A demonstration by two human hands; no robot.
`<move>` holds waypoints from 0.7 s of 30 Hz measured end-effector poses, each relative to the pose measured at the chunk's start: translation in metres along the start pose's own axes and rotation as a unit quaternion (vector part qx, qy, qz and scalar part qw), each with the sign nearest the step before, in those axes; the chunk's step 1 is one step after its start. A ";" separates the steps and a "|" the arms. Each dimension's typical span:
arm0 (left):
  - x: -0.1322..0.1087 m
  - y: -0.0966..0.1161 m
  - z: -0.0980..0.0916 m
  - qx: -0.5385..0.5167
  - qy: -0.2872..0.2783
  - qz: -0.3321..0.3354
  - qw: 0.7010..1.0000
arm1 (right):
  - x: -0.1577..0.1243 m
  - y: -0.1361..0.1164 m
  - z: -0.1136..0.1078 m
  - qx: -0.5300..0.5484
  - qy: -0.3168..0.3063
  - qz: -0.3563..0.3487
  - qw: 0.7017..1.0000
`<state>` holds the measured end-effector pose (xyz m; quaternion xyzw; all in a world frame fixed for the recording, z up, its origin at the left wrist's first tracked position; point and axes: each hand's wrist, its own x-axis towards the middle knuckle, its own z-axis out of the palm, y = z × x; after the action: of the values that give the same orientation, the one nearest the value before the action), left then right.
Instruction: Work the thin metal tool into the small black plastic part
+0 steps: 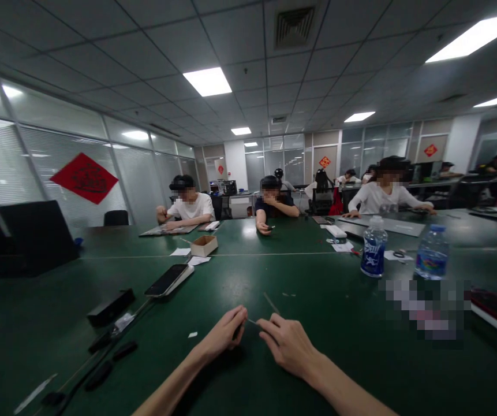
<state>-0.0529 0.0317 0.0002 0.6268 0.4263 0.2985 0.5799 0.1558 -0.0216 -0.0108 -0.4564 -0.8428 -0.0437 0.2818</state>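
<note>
head view: both bare hands out over the green table (343,306), near each other, only a small gap between the fingertips

left hand (227,330): thumb and fingers pinched together on one end of a thin pale strip (251,321); right hand (290,342): fingers closed on the other end. strip spans the gap, just above the table; its material too small to tell. a second thin sliver (271,303) shows just beyond the right hand; cannot tell whether it joins the strip

white scrap (193,334) on the table, left of the left hand. farther left, a dark-screened phone (167,281) and a black box (110,307). beyond the phone, a small cardboard box (204,245), top uncovered

to the right, two bottles upright: one blue-labelled bottle (373,248), one bottle with blue cap (432,254), side by side, apart

across the table, three people in dark headsets; the middle person (289,207) has one forearm reaching over the tabletop
</note>
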 end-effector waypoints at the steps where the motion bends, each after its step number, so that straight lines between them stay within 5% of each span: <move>1: 0.001 -0.002 0.000 -0.002 0.007 -0.001 1.000 | 0.000 0.000 0.000 -0.002 0.000 0.001 1.000; 11: 0.004 -0.009 -0.007 -0.021 -0.042 0.017 0.999 | 0.001 0.000 0.000 -0.001 -0.007 -0.004 1.000; 21: 0.011 -0.017 -0.011 0.003 -0.006 0.006 1.000 | 0.007 0.000 0.004 0.001 -0.010 -0.001 1.000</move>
<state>-0.0602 0.0459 -0.0167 0.6323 0.4203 0.2971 0.5790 0.1509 -0.0153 -0.0106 -0.4559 -0.8460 -0.0387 0.2739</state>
